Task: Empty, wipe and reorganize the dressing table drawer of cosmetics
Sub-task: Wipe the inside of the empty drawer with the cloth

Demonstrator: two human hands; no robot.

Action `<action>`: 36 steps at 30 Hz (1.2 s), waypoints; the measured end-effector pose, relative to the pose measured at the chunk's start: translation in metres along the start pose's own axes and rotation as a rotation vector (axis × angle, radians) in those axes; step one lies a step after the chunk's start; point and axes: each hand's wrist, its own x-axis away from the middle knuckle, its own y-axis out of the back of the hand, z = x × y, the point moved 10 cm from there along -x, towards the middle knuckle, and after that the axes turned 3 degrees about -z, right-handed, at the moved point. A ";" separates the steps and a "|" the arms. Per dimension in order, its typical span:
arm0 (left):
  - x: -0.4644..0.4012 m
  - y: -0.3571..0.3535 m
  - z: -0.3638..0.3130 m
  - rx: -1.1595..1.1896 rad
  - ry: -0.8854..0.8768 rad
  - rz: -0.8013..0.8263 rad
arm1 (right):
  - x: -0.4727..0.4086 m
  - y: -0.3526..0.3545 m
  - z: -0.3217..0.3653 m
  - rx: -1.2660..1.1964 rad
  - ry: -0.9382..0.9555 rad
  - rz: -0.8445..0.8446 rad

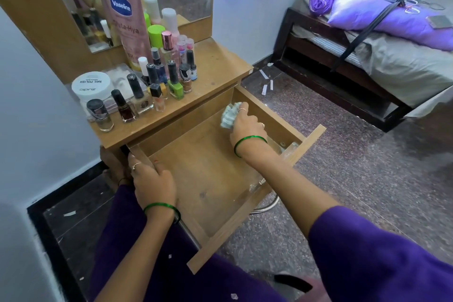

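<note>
My right hand (246, 122) reaches into the far corner of the open drawer (208, 179), fingers closed around a crumpled pale cloth (230, 115), perhaps a wipe. My left hand (153, 182) grips the drawer's left wall. Nail polish bottles (147, 88) crowd the dressing table top (220, 66); speckled floor (343, 154) below. The bare drawer bottom looks smudged.

"Vaseline" tube (121, 19); perhaps "zudio" jar (91, 85)

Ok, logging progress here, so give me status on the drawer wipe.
Right hand shut on cloth, at drawer's far corner. Left hand gripping drawer side wall. Drawer emptied; cosmetics on tabletop. Nothing obstructing.
</note>
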 end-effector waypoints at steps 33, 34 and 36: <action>-0.009 -0.005 0.012 0.016 0.006 -0.016 | 0.023 -0.050 0.023 0.439 0.394 0.706; -0.008 -0.005 0.011 0.014 0.006 -0.014 | 0.014 -0.039 0.027 0.434 0.390 0.631; -0.007 -0.005 0.011 0.015 0.013 -0.014 | -0.015 -0.013 0.030 0.376 0.283 0.340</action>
